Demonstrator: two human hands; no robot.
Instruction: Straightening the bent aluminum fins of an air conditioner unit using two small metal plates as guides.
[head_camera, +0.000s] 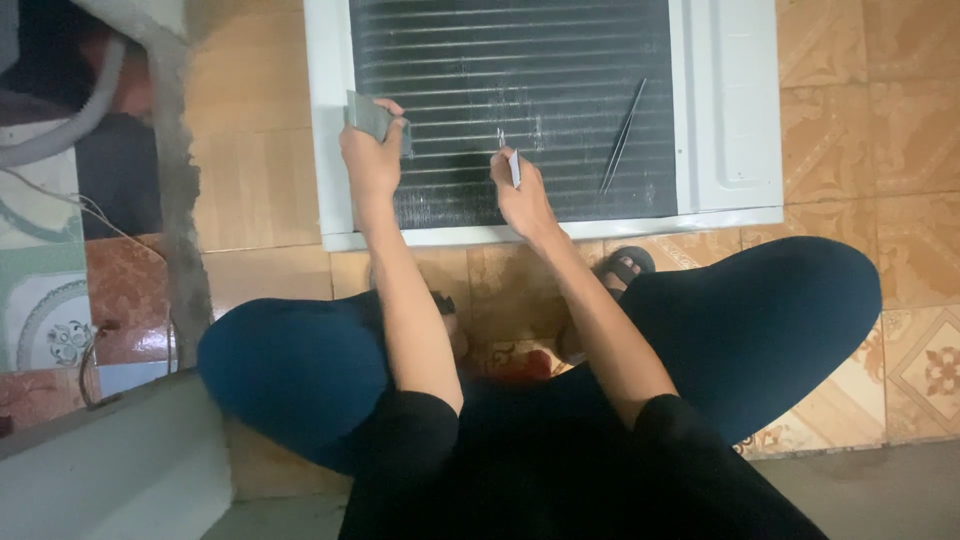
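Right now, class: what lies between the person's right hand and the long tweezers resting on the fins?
In the head view, only bare dark fin grille separates the right hand from the tweezers.

White air conditioner casing (725, 110); dark ridged fins (520, 90); orange patterned floor tiles (870, 120).

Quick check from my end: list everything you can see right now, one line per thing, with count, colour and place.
Air conditioner unit: one, white casing, lying on the floor, top centre.
Coil fins: one panel, dark grey, inside the casing.
Tweezers: one, metal, lying on the fins, right of the hands.
Flat grey tool: one, grey, in the left hand at the fins' left edge.
Thin metal tool: one, silvery, in the right hand on the fins.
Hose: one, grey, top left.
Sandal: one, dark, below the unit.
Floor tiles: many, patterned tan.
Left hand: one.
Right hand: one.
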